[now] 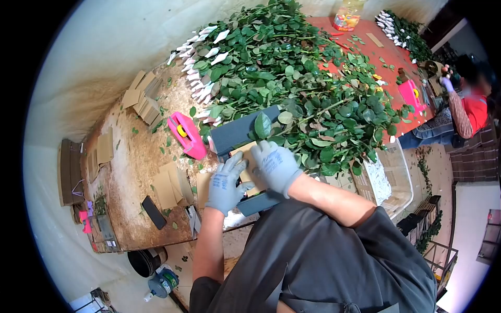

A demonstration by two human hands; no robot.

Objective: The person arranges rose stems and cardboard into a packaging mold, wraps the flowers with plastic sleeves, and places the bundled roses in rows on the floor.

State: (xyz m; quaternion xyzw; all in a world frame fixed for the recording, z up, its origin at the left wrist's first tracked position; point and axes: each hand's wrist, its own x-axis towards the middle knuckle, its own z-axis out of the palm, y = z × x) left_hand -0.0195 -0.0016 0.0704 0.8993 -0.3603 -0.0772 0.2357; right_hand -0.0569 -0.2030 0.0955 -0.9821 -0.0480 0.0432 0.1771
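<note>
At the table's front, both of my grey-gloved hands are on a brown cardboard sheet [249, 169]. My left hand [226, 185] holds the sheet's left side, thumb and forefinger curved around it. My right hand [275, 166] presses bent fingers on its right side; their tips are partly hidden. A dark grey padded block [240, 129] stands just beyond, with a green leaf on it, and a second dark block [259, 202] lies on the near side. Leafy flower stems [334, 125] spread right of my hands. A pink tape dispenser [187, 135] stands to the left.
Piled leafy stems [261, 57] with white-wrapped heads cover the back. Cardboard stacks [143, 99], loose sheets [172, 183] and a black phone [154, 212] lie left. A plastic crate [399, 177] stands right. Another person [469, 107] is at the far right, near a second pink dispenser [412, 95].
</note>
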